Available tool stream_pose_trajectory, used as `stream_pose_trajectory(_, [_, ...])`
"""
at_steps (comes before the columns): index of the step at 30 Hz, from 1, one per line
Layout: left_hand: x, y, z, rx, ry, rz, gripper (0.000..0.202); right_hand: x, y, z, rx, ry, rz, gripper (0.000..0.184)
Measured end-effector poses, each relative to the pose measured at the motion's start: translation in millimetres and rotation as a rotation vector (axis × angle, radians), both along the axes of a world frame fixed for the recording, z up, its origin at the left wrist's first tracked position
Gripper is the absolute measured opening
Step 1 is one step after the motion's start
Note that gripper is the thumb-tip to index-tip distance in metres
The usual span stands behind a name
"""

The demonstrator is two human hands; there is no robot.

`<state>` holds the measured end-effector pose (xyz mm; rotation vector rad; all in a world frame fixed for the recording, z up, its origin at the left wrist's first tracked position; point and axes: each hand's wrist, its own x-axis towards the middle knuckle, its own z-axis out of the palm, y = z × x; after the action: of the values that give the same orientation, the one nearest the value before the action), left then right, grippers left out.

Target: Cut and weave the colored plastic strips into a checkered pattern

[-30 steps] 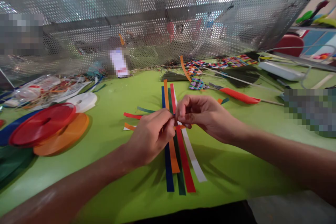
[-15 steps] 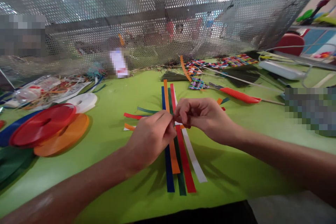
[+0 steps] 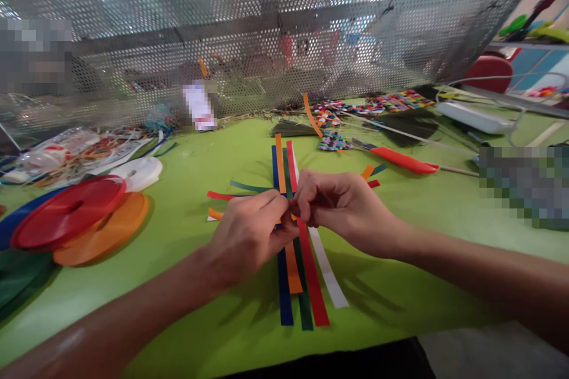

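Note:
Flat coloured strips cross one another on the green table, with the middle of the weave mostly covered by my fingers. Blue [image 3: 285, 302], orange [image 3: 294, 272], green [image 3: 306, 308], red [image 3: 313, 284] and white strips [image 3: 329, 272] run lengthwise; others stick out sideways on both sides. My left hand [image 3: 253, 228] is closed on the crossing strips from the left, thumb and fingers pinched. Close against it, my right hand [image 3: 342, 207] has its fingers curled and pinched at the same crossing, near the red and white strips. Exactly which strip each pinch grips is hidden.
Rolls of red [image 3: 71, 210], orange [image 3: 106, 231], white [image 3: 144, 172] and green strip [image 3: 22, 278] lie at left. A red-handled knife [image 3: 404, 160] lies at back right, near woven pieces [image 3: 333, 141]. A perforated metal panel [image 3: 249, 29] stands behind the table [image 3: 200, 331].
Both hands stay at the crossing. My right hand has come slightly lower and closer to my left, and my left fingers have shifted a little. The view has moved slightly.

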<state>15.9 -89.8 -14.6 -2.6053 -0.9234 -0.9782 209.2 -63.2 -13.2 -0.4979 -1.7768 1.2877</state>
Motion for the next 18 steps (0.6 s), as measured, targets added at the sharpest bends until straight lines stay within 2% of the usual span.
stream_pose_trajectory(9, [-6.6,7.7,9.8,-0.046,0.002,0.085,0.026,-1.1,-7.4,3.2,-0.011,-0.014,0.037,0.015])
stream_pose_trajectory(12, [-8.9,13.9,13.4,-0.125,-0.097,0.162,0.025,-2.7,-15.5,-0.6,0.025,0.0,-0.028,0.032])
stream_pose_trajectory(13, [-9.2,15.9,14.7,-0.223,-0.169,0.186,0.025,-2.9,-17.0,-1.9,0.05,-0.001,-0.076,0.04])
stream_pose_trajectory(15, [-9.1,19.7,17.2,-0.539,-0.358,0.168,0.028,-2.6,-16.2,-3.7,0.082,-0.001,-0.17,0.045])
stream_pose_trajectory(17, [-7.9,22.4,18.7,-0.892,-0.537,0.041,0.03,-1.7,-10.3,-3.9,0.063,0.029,-0.225,0.037])
stream_pose_trajectory(18, [-7.0,23.3,18.9,-1.018,-0.606,-0.04,0.03,-1.3,-6.4,-3.6,0.028,0.048,-0.234,0.032])
